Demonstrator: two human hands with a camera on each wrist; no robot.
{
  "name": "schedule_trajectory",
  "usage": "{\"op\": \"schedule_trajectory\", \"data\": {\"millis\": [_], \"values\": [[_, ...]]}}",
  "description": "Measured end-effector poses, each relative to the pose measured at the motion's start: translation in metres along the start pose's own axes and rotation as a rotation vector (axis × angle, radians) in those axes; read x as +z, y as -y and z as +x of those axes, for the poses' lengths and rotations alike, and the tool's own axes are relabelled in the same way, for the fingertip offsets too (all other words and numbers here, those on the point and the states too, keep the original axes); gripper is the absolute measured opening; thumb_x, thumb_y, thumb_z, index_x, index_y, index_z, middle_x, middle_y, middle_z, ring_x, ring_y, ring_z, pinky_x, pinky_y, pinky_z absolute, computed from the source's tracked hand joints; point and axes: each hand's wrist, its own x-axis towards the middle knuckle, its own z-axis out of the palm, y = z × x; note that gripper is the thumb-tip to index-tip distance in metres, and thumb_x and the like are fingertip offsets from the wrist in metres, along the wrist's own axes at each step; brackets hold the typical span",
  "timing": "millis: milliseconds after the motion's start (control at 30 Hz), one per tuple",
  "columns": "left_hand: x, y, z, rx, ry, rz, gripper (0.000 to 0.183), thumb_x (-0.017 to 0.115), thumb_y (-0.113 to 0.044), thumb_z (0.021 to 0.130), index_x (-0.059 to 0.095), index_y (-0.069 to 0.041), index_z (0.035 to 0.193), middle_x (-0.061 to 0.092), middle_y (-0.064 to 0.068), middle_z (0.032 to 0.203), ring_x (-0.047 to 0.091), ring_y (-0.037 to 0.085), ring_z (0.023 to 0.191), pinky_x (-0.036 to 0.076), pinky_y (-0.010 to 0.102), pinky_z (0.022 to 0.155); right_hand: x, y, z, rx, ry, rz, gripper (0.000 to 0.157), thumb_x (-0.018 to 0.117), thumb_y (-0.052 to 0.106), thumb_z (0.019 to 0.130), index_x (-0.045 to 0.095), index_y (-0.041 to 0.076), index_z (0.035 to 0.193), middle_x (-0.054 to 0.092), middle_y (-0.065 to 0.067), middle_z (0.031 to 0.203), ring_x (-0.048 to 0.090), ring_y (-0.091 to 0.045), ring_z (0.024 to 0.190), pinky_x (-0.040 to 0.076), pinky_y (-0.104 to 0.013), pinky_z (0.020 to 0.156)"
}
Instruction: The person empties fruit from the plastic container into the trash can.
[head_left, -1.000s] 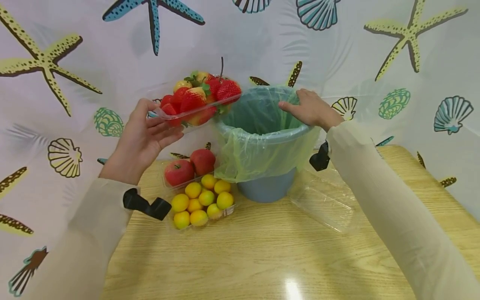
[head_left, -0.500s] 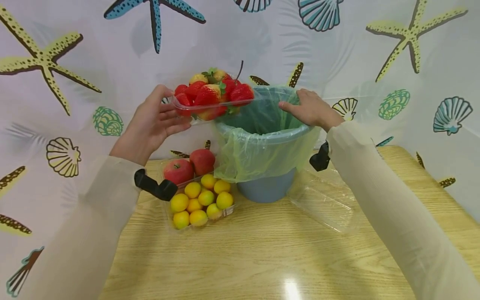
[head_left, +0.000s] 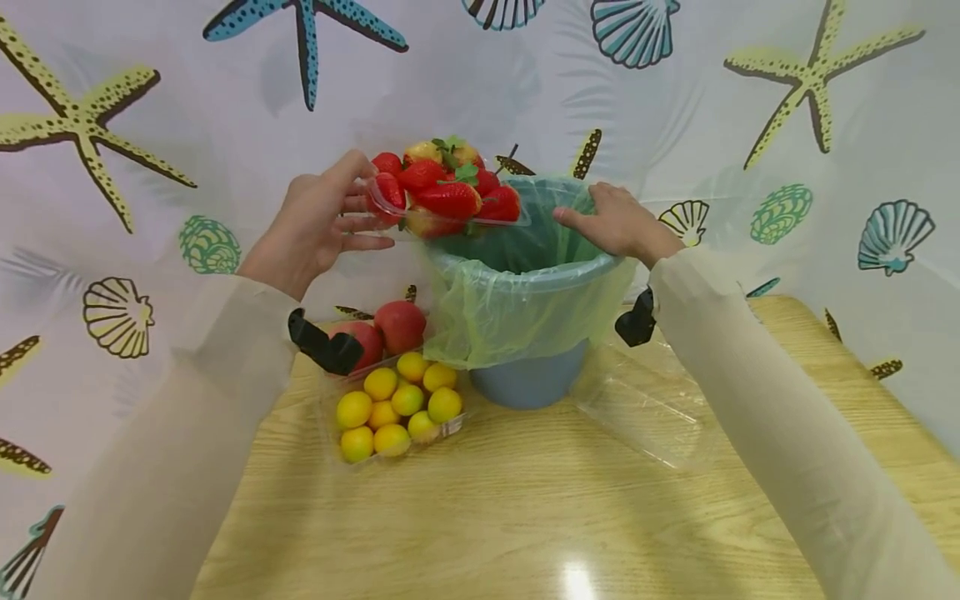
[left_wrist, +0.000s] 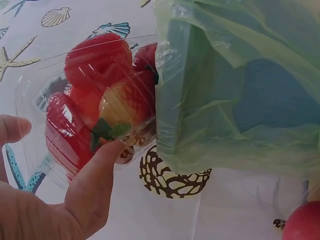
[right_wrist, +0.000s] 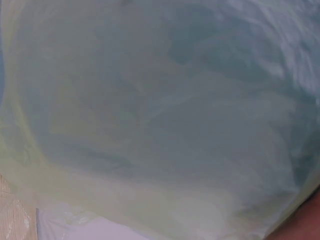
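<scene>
- One strawberry tub [head_left: 487, 222], upper centre, lay right of the left hand [head_left: 318, 218] that gripped its end.
- Its long axis ran toward the bin [head_left: 528, 379].
- I couldn't tell the right hand's [head_left: 621, 220] hold.

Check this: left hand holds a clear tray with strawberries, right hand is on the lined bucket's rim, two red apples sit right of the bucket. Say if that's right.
The side is wrong: the head view shows the two red apples left of the lined bucket. The left hand does hold the clear tray with strawberries, and the right hand is on the bucket's rim.
</scene>
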Motion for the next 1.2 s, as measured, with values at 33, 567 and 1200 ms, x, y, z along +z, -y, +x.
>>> {"op": "schedule_trajectory", "data": {"millis": [33, 567, 1200], "values": [[0.001, -0.001, 0.000, 0.001, 0.002, 0.018, 0.031, 0.057, -0.034, 0.088, 0.045, -0.012, 0.107, 0.050, 0.004, 0.105, 0.065, 0.015, 0.079, 0.059, 0.030, 0.060, 0.000, 0.000, 0.000, -0.002, 0.001, -0.001, 0.083, 0.030, 0.056, 0.098, 0.003, -0.002, 0.151, 0.002, -0.020, 0.159, 0.002, -0.036, 0.147, 0.009, -0.050, 0.119], [0.017, -0.012, 0.007, 0.058, -0.071, 0.302, 0.033, 0.061, -0.042, 0.088, 0.057, -0.012, 0.100, 0.052, 0.002, 0.125, 0.058, 0.017, 0.099, 0.058, 0.026, 0.067, -0.001, 0.001, 0.001, 0.006, 0.002, -0.024, 0.084, 0.029, 0.058, 0.097, 0.002, -0.001, 0.151, 0.001, -0.019, 0.159, 0.000, -0.036, 0.147, 0.008, -0.050, 0.120], [0.024, -0.016, 0.004, 0.121, -0.069, 0.444, 0.058, 0.062, -0.039, 0.087, 0.046, -0.010, 0.134, 0.045, 0.006, 0.138, 0.052, 0.017, 0.101, 0.057, 0.030, 0.078, -0.001, 0.000, 0.001, 0.001, 0.004, -0.018, 0.084, 0.031, 0.056, 0.098, 0.004, -0.002, 0.151, 0.003, -0.020, 0.159, 0.001, -0.037, 0.147, 0.008, -0.050, 0.120]]}}
